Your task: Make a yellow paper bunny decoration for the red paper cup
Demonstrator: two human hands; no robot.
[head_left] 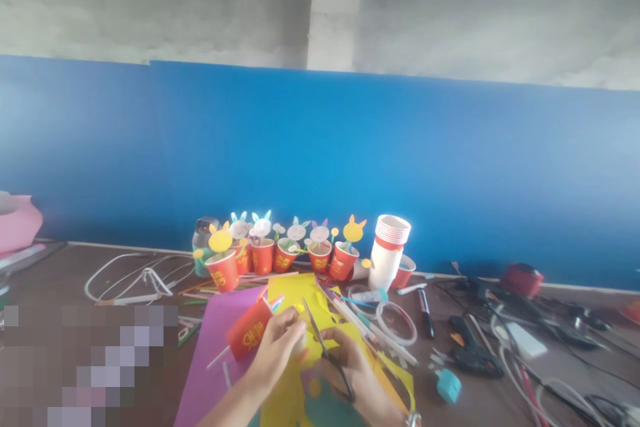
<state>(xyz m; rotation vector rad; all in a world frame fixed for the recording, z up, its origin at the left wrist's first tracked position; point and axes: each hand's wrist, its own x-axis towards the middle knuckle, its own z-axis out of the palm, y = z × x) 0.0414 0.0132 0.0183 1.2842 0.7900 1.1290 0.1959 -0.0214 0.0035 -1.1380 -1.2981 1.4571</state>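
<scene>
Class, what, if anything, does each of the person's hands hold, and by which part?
The right hand holds scissors by the handles. The left hand seems to pinch a small pale piece, too blurred to tell which part.

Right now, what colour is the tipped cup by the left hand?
The tipped cup is red with golden-yellow markings, best seen in the head view.

Left hand: your thumb and fingers pinch together, forearm angled inward.
Right hand: your fingers curl in a grip, near your left.
</scene>
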